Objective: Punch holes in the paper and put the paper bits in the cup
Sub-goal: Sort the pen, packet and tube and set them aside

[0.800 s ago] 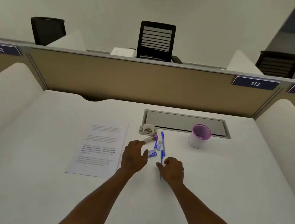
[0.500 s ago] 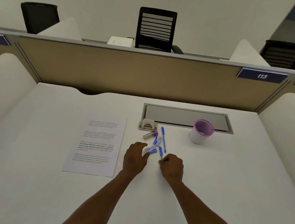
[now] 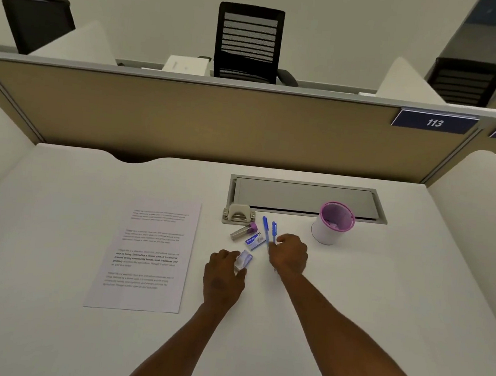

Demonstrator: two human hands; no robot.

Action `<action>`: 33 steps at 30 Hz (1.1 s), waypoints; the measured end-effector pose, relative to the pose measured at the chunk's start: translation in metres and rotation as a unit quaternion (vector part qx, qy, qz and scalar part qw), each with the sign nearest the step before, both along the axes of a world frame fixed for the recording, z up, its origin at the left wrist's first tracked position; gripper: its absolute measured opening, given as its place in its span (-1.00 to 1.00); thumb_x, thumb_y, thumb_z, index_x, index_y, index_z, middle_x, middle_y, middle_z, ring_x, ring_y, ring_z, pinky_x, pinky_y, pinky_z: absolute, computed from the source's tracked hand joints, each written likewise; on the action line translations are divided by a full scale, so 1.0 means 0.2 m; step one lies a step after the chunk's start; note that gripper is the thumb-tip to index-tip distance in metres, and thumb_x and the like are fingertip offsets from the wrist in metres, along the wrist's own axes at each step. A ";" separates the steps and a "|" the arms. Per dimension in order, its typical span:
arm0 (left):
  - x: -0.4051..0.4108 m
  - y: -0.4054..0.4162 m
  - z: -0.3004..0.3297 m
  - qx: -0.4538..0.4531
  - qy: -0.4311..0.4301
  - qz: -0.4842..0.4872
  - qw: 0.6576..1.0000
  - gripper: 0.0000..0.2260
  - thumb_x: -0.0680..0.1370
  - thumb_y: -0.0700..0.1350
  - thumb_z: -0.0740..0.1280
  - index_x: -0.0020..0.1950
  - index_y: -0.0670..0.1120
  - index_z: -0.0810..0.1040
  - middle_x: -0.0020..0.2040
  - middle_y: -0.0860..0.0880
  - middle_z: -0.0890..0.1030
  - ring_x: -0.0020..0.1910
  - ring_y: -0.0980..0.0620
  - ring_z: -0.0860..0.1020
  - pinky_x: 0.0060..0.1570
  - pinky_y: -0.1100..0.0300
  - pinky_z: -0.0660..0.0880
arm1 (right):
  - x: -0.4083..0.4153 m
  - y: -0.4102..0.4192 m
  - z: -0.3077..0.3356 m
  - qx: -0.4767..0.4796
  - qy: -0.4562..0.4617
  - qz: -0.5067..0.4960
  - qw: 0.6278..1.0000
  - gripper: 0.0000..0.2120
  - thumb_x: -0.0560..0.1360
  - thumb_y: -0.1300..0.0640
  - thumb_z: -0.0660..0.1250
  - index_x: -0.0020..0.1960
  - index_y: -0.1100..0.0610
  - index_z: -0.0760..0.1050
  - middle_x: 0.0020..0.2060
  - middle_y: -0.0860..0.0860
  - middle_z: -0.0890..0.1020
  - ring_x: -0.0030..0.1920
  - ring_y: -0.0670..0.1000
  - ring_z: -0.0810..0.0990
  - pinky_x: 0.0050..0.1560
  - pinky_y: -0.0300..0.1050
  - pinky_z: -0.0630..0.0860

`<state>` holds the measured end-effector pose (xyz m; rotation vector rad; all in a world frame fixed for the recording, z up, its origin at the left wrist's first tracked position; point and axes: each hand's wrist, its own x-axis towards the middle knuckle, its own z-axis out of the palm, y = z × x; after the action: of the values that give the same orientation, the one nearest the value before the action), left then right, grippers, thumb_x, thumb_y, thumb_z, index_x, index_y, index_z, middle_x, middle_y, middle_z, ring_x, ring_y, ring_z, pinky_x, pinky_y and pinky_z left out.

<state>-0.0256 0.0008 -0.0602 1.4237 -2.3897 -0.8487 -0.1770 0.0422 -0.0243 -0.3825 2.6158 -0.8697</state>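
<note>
Left hand (image 3: 223, 275) grips small box (image 3: 243, 261); right hand (image 3: 290, 254) pinches 2 pens (image 3: 268, 230)

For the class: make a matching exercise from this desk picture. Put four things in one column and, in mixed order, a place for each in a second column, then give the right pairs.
Things
1. printed paper
2. hole punch
3. cup
4. small white and blue box

Places
A. at the left hand fingers
B. flat on the desk, left of both hands
C. right of the pens, near the desk's metal hatch
D. just beyond the clear tube

Pairs: 1-B, 2-D, 3-C, 4-A
</note>
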 end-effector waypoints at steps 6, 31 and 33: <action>0.02 -0.04 -0.03 0.009 -0.009 0.008 1.000 -0.55 0.50 0.11 0.42 0.34 -0.01 0.52 0.21 0.03 0.57 0.16 0.04 0.48 0.09 0.24 0.39 | 0.01 -0.07 -0.05 0.041 0.013 0.029 0.999 -0.75 0.45 0.03 0.47 0.06 0.15 0.63 -0.08 0.07 0.70 -0.08 0.06 0.68 -0.06 -0.14 0.59; -0.69 0.67 0.19 0.227 0.180 -0.060 0.955 -0.71 0.48 0.08 0.48 0.14 -0.01 0.63 0.00 0.01 0.70 -0.10 0.09 0.64 -0.08 0.28 0.56 | -0.47 0.89 0.04 -0.128 -0.155 -0.165 0.966 -0.88 0.42 0.22 0.49 -0.05 0.21 0.67 -0.18 0.17 0.70 -0.21 0.15 0.65 0.02 0.12 0.64; -0.81 0.70 0.18 0.216 0.186 -0.033 0.958 -0.74 0.51 0.04 0.47 0.12 -0.07 0.66 0.02 -0.01 0.71 -0.06 0.06 0.64 -0.04 0.29 0.53 | -0.59 0.88 0.04 -0.097 -0.137 -0.157 0.973 -0.86 0.40 0.18 0.51 -0.06 0.20 0.68 -0.20 0.12 0.70 -0.19 0.11 0.65 0.04 0.06 0.63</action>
<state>-0.1876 0.1408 -0.0238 1.1787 -2.0508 -1.5767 -0.2957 0.2181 -0.0171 0.1054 2.3751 -1.1916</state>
